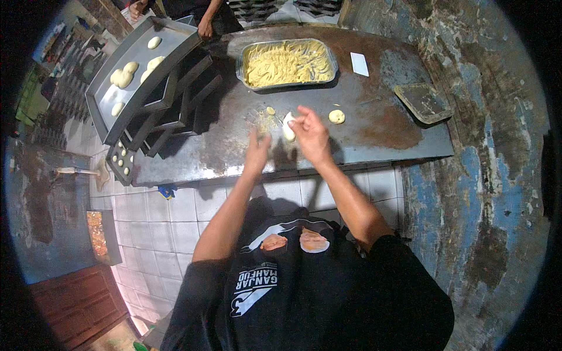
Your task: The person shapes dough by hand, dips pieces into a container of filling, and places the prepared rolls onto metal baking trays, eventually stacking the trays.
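A pale, elongated piece of dough point(288, 128) is at the fingertips of my right hand point(313, 137), whose thumb and fingers bend around its edge. My left hand point(256, 153) hovers over the near side of the dark metal worktable point(211, 158), fingers apart, holding nothing I can see. A thin tool, partly hidden, lies between the hands beside a small yellow lump point(270, 110). Right of my right hand rests a round dough ball point(336, 116) with yellow spots. Beyond the hands stands a rectangular glass dish point(287, 86) of yellow filling.
Stacked metal trays point(99, 111) stand tilted at the left, the top one bearing several dough pieces. Below them sits a smaller tray point(126, 174) with dough balls. A white card point(359, 64) and a shallow tray point(422, 103) lie rightward. A co-worker's hand point(205, 28) shows behind the trays.
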A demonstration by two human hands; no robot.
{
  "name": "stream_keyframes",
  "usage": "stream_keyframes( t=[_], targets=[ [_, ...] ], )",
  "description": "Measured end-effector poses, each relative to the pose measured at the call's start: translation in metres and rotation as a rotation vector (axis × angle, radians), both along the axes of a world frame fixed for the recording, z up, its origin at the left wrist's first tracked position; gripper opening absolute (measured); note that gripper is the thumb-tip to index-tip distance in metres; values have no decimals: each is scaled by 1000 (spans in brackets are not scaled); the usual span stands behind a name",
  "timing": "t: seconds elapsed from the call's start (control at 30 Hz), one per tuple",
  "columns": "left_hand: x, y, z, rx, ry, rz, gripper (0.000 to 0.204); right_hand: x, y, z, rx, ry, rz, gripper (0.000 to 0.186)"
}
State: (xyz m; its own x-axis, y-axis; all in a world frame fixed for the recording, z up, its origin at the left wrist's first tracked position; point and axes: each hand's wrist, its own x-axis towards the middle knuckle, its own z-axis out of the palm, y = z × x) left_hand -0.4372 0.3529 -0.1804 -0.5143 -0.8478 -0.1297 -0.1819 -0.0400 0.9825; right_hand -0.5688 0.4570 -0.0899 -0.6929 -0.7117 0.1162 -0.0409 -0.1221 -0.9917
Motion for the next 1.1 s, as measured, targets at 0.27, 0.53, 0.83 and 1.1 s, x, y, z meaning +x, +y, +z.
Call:
stream_keyframes(
  t=[0.27, 0.53, 0.83, 1.1],
  targets=[
    [45, 25, 11, 292, 1, -77, 25, 2, -37, -60, 204, 430, 288, 18],
    [31, -77, 28, 79, 2, -155, 73, -61, -117, -187, 909, 1106, 226, 17],
    [0, -174, 42, -330, -285, -285, 73, -138, -159, -68, 608, 812, 240, 18],
    [-48, -227, 12, 0, -159, -64, 68, -197, -239, -79, 1027, 1263, 532, 11]
  ],
)
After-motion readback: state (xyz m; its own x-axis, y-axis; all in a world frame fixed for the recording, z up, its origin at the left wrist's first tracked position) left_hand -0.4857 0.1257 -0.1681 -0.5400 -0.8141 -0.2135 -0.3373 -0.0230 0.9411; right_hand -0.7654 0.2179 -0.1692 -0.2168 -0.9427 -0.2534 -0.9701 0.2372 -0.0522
